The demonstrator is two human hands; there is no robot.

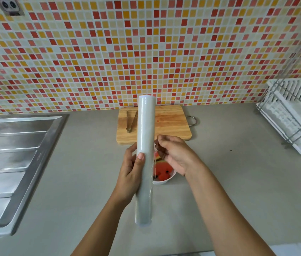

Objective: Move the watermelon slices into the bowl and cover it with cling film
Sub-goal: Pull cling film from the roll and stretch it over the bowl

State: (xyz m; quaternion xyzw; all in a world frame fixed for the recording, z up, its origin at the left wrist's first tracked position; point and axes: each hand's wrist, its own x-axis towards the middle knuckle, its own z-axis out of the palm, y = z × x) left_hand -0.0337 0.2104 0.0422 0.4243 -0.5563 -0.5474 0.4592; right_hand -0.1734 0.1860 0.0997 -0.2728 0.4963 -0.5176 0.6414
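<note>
A long pale roll of cling film (145,159) stands upright in the air over the counter. My left hand (131,170) grips it around the middle, thumb across the front. My right hand (175,156) pinches the loose edge of film at the roll's right side, a short clear strip pulled away. Beneath both hands sits a white bowl (166,180) holding red watermelon slices (162,171) with dark seeds; the roll and my right hand hide most of it.
A wooden cutting board (170,124) with juice stains lies behind the bowl, metal tongs (130,121) on its left part. A steel sink and drainboard (13,159) fill the left. A white dish rack (293,115) stands at the right against the mosaic wall.
</note>
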